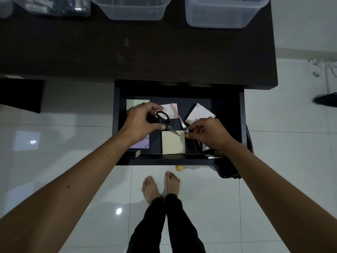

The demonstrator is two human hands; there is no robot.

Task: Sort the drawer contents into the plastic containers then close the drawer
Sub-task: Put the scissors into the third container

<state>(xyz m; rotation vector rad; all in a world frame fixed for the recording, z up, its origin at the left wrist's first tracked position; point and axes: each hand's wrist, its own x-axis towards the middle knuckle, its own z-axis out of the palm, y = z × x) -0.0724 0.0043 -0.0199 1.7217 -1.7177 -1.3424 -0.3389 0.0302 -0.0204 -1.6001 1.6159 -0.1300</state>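
- A dark worktop [127, 52] is filling the upper part of the view, its surface bare apart from faint smudges near the middle.
- Three clear plastic containers are sitting along its far edge: a left container [54, 6] showing dark contents, a middle container [133, 10] and a right container [224, 13].
- The drawer [242, 114] is standing pulled out below the worktop's front edge, over glossy white floor tiles [63, 106] that are reflecting ceiling lights.
- The left hand [140, 123] is curling around the black handles of a pair of scissors [162, 118] inside the drawer, thumb underneath.
- The right hand [209, 134] is pinching a second pair of scissors [183, 125] near its pivot, blade pointing away; more black handles are lying under that hand.
- Paper pads are lying on the drawer floor: a green pad [135, 103] at the back left, a purple pad [141, 144] at the front left, a pale yellow pad [173, 143] at the front centre, and two pink patterned pads [172, 110] [199, 113] at the back.
- A small yellow ball [179, 168] is resting on the floor just beneath the drawer front, near the person's bare feet [160, 185].
- White cables [326, 66] are trailing at the right edge of the room.
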